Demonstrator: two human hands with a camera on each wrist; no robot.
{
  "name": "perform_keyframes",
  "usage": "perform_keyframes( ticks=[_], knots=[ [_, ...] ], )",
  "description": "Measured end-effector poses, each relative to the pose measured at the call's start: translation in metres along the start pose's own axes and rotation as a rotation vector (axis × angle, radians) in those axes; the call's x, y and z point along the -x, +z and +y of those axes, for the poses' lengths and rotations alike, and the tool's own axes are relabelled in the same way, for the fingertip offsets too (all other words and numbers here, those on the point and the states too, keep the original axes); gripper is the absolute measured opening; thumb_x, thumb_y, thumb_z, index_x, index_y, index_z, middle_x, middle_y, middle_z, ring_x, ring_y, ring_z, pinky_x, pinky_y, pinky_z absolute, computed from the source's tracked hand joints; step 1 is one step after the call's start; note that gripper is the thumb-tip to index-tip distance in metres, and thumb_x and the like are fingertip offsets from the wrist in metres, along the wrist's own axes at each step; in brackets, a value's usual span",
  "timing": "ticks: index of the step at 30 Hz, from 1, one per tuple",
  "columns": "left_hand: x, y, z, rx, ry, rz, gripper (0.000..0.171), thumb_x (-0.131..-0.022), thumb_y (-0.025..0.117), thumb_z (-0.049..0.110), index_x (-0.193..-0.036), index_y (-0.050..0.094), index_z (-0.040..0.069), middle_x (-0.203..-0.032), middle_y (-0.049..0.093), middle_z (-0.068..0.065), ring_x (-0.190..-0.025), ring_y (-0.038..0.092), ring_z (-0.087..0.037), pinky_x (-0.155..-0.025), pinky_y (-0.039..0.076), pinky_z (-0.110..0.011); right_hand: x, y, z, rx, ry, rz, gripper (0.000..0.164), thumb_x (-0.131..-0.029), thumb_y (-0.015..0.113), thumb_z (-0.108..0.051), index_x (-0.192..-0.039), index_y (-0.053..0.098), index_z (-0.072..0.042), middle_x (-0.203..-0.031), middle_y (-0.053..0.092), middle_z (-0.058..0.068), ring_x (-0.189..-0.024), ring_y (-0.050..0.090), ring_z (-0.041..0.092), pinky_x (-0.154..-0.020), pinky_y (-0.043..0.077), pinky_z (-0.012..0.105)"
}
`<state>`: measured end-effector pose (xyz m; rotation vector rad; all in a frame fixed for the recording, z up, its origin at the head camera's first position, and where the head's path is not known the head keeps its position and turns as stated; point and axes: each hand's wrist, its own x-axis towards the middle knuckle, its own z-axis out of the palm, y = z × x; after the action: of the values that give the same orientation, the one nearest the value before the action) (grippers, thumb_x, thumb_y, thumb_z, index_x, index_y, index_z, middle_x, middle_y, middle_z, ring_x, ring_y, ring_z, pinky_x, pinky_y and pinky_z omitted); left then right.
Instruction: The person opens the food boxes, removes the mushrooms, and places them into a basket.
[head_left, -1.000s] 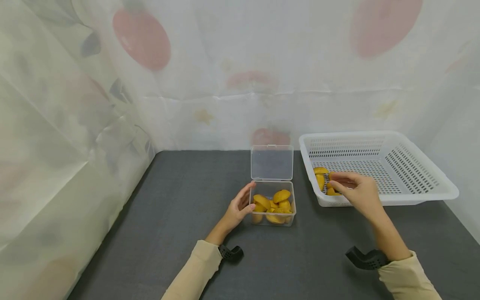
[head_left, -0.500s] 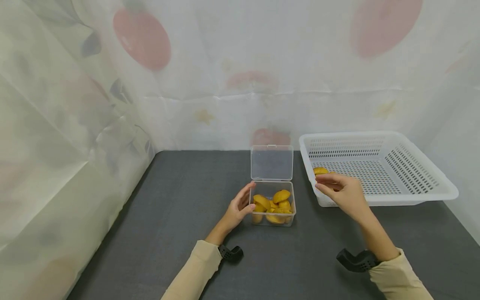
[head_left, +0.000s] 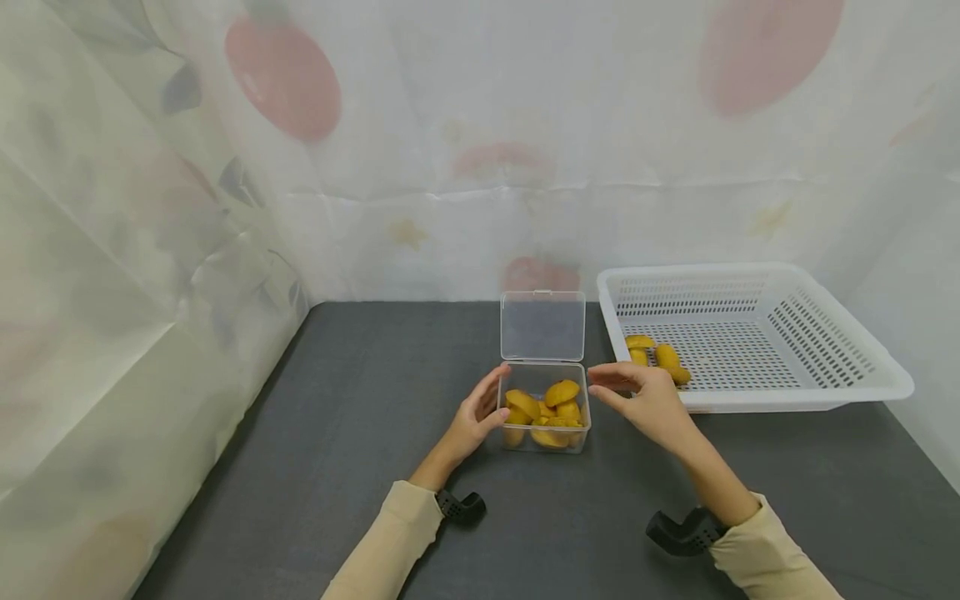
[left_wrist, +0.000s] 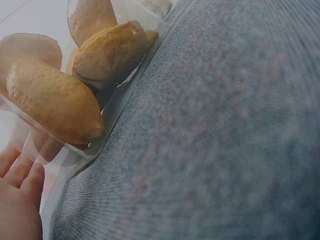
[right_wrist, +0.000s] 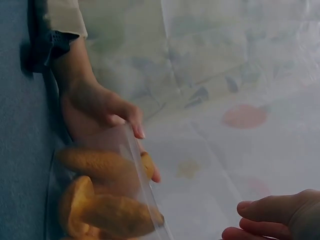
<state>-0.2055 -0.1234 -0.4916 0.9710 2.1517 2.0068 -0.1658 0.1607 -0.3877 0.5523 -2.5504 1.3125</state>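
A clear plastic box (head_left: 531, 377) with its hinged lid (head_left: 542, 325) tipped back stands on the dark table. Several yellow mushrooms (head_left: 562, 392) lie inside it, seen close through the wall as brownish mushrooms (left_wrist: 55, 100) in the left wrist view. My left hand (head_left: 471, 421) rests against the box's left side, thumb and fingers spread apart at the rim. Just right of the box hovers my right hand (head_left: 647, 405), fingers relaxed, thumb apart from them. In the right wrist view, nothing shows between the right hand's fingertips (right_wrist: 246, 206).
A white slotted basket (head_left: 783, 401) stands at the right. A few more yellow mushrooms (head_left: 666, 357) lie at its left end. Patterned white curtain (head_left: 420, 150) hangs behind the table and along the left side.
My right hand has moved left out of the basket to beside the box, uncovering the mushrooms in the basket. My left hand and the box have stayed put.
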Motion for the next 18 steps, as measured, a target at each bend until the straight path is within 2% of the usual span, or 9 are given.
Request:
perform_keyframes(
  ticks=[4,8,13,18],
  knots=[
    [0.0,-0.001,0.0,-0.001,-0.01,-0.003,0.064,-0.097,0.055,0.013,-0.152,0.024,0.002,-0.159,0.023,-0.024,-0.147,0.021,-0.043,-0.119,0.027,-0.023,-0.003,0.011,-0.001,-0.006,-0.039,-0.022,0.023,-0.083,0.073,-0.007,-0.105,0.073,-0.003,-0.101,0.075,0.015,-0.085,0.073,0.019,-0.071,0.057,0.018],
    [0.0,0.0,0.001,0.005,-0.013,-0.004,0.065,-0.097,0.055,0.014,-0.152,0.024,0.002,-0.159,0.023,-0.024,-0.147,0.021,-0.043,-0.117,0.027,-0.018,-0.005,0.019,-0.004,-0.037,-0.04,-0.045,0.024,-0.082,0.074,-0.007,-0.106,0.072,0.0,-0.103,0.075,0.015,-0.086,0.074,0.022,-0.073,0.057,0.019],
    [0.0,0.0,0.002,0.013,-0.011,-0.004,0.065,-0.097,0.056,0.015,-0.152,0.024,0.002,-0.159,0.022,-0.024,-0.147,0.021,-0.043,-0.114,0.028,-0.012,-0.009,0.027,-0.007,-0.05,-0.05,-0.066,0.024,-0.082,0.073,-0.006,-0.105,0.072,0.002,-0.102,0.075,0.017,-0.086,0.073,0.026,-0.074,0.06,0.027],
    [0.0,0.0,0.001,0.01,-0.013,0.003,0.065,-0.097,0.055,0.012,-0.152,0.024,0.001,-0.158,0.023,-0.025,-0.146,0.021,-0.044,-0.113,0.028,-0.012,-0.014,0.037,-0.008,-0.076,-0.098,-0.095,0.024,-0.082,0.072,-0.003,-0.105,0.072,0.003,-0.101,0.074,0.02,-0.087,0.073,0.029,-0.075,0.06,0.034]
  ],
)
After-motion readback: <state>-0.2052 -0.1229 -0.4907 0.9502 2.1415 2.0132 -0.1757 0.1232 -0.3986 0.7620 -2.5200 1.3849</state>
